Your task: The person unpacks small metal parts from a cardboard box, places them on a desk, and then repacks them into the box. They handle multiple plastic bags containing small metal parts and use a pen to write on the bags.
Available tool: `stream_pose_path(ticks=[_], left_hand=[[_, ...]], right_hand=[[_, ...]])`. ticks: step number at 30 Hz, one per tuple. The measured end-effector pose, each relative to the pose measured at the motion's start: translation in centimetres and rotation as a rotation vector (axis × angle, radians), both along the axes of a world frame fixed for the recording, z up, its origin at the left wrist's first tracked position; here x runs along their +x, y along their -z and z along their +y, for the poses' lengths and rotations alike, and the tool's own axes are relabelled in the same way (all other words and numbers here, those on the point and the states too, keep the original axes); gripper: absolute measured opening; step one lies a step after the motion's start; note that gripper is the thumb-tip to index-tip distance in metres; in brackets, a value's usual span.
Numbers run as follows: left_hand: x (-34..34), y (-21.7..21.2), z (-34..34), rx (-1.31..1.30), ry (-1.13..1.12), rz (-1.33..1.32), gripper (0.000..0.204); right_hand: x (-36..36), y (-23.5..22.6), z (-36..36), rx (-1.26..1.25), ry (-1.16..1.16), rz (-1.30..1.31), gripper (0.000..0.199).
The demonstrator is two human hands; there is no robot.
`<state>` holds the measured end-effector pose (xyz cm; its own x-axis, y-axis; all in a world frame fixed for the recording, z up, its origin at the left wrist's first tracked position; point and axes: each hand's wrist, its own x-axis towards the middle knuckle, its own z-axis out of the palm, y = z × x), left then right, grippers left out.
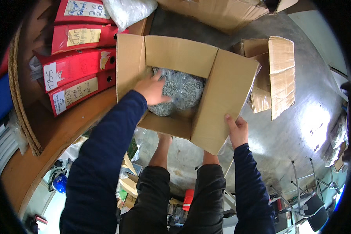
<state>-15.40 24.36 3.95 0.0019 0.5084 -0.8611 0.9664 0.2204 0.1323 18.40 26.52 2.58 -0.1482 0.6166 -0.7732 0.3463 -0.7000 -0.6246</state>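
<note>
In front of me an opened cardboard box (175,126) has its flaps spread outward. Inside it lie clear plastic bags (185,91) full of small grey pieces, too small to name. My left hand (151,89) reaches in over the box's left side, fingers spread over the bags; whether the fingertips touch the plastic I cannot tell. The near right corner of the box's right flap (226,97) is pinched in my right hand (238,130), with the thumb on top of the cardboard.
Several red binders (80,62) lie on a brown wooden shelf (82,117) at the left, near a white plastic bag (129,11). Another open cardboard box (280,76) stands right on the grey floor (277,144). A larger carton (218,13) is beyond. Metal-legged chairs (316,210) stand lower right.
</note>
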Motion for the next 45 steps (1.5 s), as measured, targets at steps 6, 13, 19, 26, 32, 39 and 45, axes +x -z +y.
stream_pose_path(ticks=[6,13,19,26,32,39,45], left_hand=[[7.6,0.1,-12.1,0.307,-0.531,0.098,0.054],[12.2,3.0,-25.3,0.175,-2.747,-0.114,0.082],[10.4,8.2,-27.5,0.307,-2.235,-0.338,0.075],[12.6,5.9,-25.6,0.341,-2.394,-0.813,0.044],[8.7,3.1,-22.6,-0.021,-1.796,-0.224,0.029],[11.5,4.1,-18.6,0.506,-0.554,-0.343,0.020],[12.4,11.5,-14.2,0.152,-0.223,-0.242,0.051]], right_hand=[[-2.8,-3.8,-1.1,0.078,0.009,0.032,0.022],[-3.7,-4.0,-0.8,0.103,0.029,-0.041,0.023],[-1.2,-2.6,0.8,0.048,-0.146,-0.185,0.025],[-2.1,-3.2,0.2,0.083,-0.126,-0.165,0.024],[-3.0,-3.5,-0.4,0.175,-0.159,-0.100,0.024],[-3.6,-3.7,-1.6,0.196,-0.141,-0.137,0.023],[-4.9,-3.9,-2.1,0.349,-0.206,-0.133,0.022]])
